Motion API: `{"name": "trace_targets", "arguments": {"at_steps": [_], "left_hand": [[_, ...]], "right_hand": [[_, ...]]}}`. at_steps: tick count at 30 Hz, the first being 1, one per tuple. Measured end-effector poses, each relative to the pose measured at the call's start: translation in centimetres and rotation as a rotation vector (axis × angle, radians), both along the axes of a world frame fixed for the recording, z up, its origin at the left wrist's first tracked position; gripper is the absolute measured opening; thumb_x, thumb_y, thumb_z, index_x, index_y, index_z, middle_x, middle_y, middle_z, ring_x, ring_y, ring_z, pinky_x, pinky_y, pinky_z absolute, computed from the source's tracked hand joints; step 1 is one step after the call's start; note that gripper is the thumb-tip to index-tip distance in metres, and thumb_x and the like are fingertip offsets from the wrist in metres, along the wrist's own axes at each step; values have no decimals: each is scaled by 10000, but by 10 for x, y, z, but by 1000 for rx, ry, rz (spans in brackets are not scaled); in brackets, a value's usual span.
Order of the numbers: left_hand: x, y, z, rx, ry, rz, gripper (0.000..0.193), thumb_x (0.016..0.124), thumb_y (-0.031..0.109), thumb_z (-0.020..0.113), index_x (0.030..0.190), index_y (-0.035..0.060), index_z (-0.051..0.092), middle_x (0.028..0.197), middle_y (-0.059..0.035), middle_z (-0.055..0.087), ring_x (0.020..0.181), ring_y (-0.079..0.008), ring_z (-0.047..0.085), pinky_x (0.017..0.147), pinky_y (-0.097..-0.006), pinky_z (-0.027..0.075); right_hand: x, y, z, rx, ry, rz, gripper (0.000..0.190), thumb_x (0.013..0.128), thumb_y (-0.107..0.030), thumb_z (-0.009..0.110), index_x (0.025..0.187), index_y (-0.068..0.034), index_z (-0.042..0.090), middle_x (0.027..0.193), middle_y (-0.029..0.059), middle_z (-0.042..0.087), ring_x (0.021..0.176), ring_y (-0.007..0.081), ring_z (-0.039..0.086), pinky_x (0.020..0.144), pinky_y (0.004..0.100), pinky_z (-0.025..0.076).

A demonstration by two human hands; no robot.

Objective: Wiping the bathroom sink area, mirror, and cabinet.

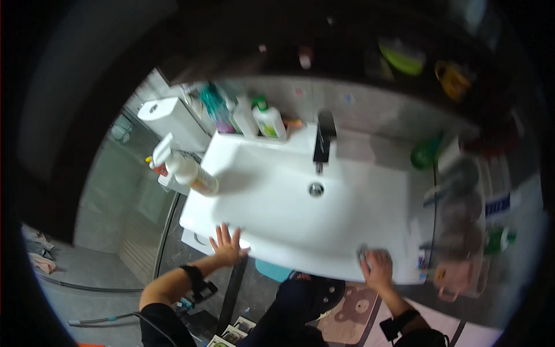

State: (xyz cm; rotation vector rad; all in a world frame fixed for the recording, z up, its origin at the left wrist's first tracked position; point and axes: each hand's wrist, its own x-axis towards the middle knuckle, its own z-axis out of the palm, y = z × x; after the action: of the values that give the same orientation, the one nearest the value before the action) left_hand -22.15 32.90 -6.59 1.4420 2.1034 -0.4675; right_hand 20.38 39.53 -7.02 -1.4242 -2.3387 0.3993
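Before me is a white washbasin (277, 212) with a black faucet (323, 141) at its back and a metal drain (316, 189) below the spout. My left hand (228, 250) is at the basin's front left rim, its fingers spread and nothing in it. At the front right rim, my right hand (378, 265) has its fingers curled around a small grey item (361, 253), mostly hidden and too blurred to name. A white spray bottle (193, 173) stands on the left side of the basin.
Several bottles, among them a white pump bottle with a green top (269, 119), stand at the back left corner. A pink mug (453, 277) sits right of the basin. Overhead runs a dark cabinet edge (243, 65). A bear-patterned mat (349, 312) lies below.
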Motion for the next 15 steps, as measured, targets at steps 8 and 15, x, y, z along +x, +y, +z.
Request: {"name": "trace_targets", "arguments": {"at_steps": [8,15], "left_hand": [[7,15,29,-165,-80,32,773,760,601,306,1312,141,22,1308,-228,-185,1191,-390,-216,899,-605,-33],[13,30,40,-177,-101,71,768,757,572,353,1314,149,35,1315,-217,-178,1194,-386,-215,897,-609,-42]], "right_hand": [[-1,4,4,-163,9,45,148,674,-130,510,781,-42,458,911,144,491,830,342,444,742,438,324],[3,7,-1,-214,-88,27,181,672,-181,500,803,-59,471,960,136,476,884,329,428,791,438,315]]}}
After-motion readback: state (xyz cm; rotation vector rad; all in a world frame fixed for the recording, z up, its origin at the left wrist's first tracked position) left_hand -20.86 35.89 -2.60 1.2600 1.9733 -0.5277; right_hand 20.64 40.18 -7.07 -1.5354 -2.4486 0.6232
